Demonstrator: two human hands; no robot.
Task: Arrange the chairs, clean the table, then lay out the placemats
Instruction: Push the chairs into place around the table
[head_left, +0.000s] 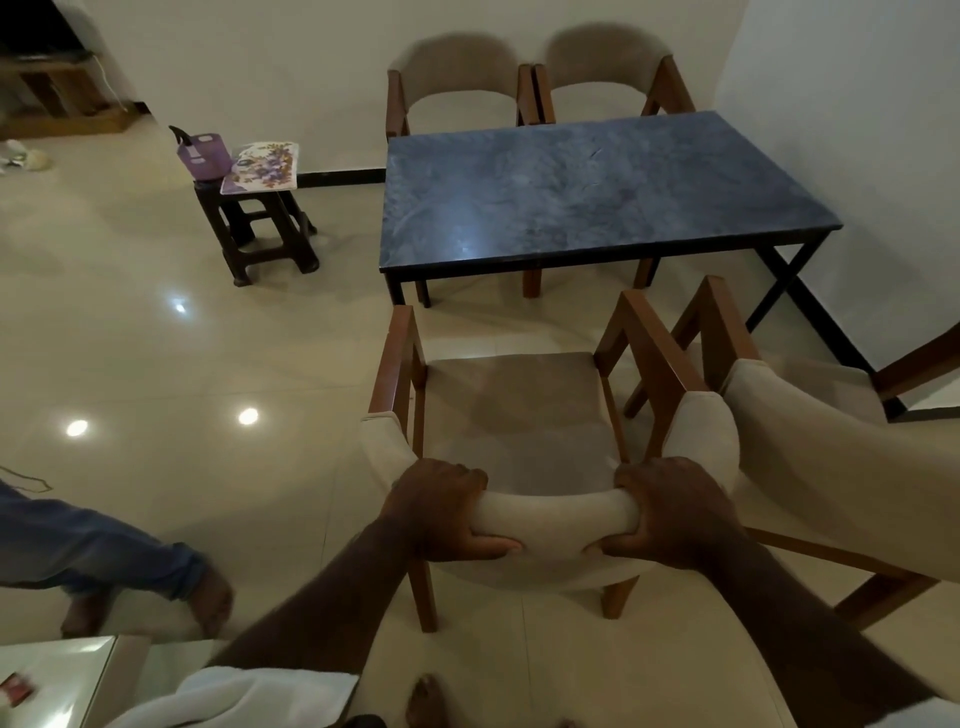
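Off to the left, someone's legs in jeans (104, 561) stand on the glossy floor. Farther back a dark stool (260, 228) carries a purple container (202, 156) and a floral placemat (262, 166). The left hand (441, 512) grips the padded top rail of the chair (519, 405), fingers curled over it. The right hand (670, 512) grips the same rail, apart from the left, with bare cushion between them. The chair faces the dark table (597, 182), short of its near edge. A second chair (810, 431) stands just beside it on the right.
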